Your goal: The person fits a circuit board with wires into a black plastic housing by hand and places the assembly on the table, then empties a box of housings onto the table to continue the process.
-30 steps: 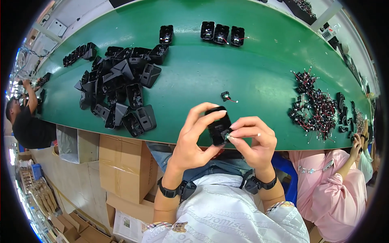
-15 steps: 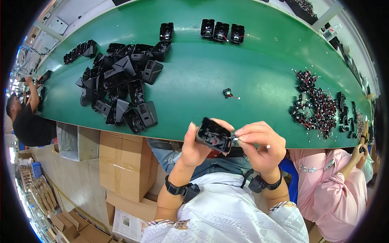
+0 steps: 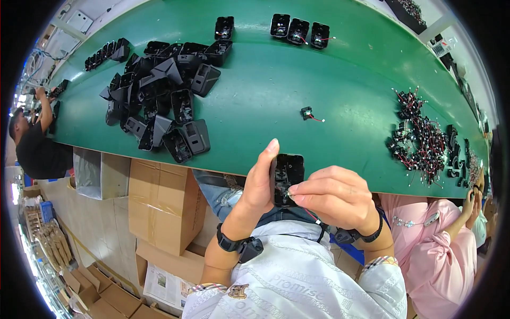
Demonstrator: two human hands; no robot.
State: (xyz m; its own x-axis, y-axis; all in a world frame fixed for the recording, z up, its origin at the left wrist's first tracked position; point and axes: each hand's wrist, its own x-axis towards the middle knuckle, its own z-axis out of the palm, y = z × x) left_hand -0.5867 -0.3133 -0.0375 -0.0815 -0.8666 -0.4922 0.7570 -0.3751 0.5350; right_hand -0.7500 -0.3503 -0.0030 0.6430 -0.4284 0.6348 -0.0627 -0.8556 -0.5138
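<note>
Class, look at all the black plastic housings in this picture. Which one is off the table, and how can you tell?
The black housing held between the left hand and right hand, just below the green table edge. All others lie on the table, in the pile or far row.

Black plastic housing (image 3: 287,178) between both hands (image 3: 297,191) above green table (image 3: 276,85).

Green desk (image 3: 265,90) carried a big heap of black housings (image 3: 159,101) at left, some spilling toward the near edge. Three housings with wires (image 3: 298,31) sat in a row at the far edge, one more (image 3: 224,26) just left of them. Single small wired part (image 3: 307,112) lay mid-desk. Pile of wired parts (image 3: 422,141) at right.
</note>
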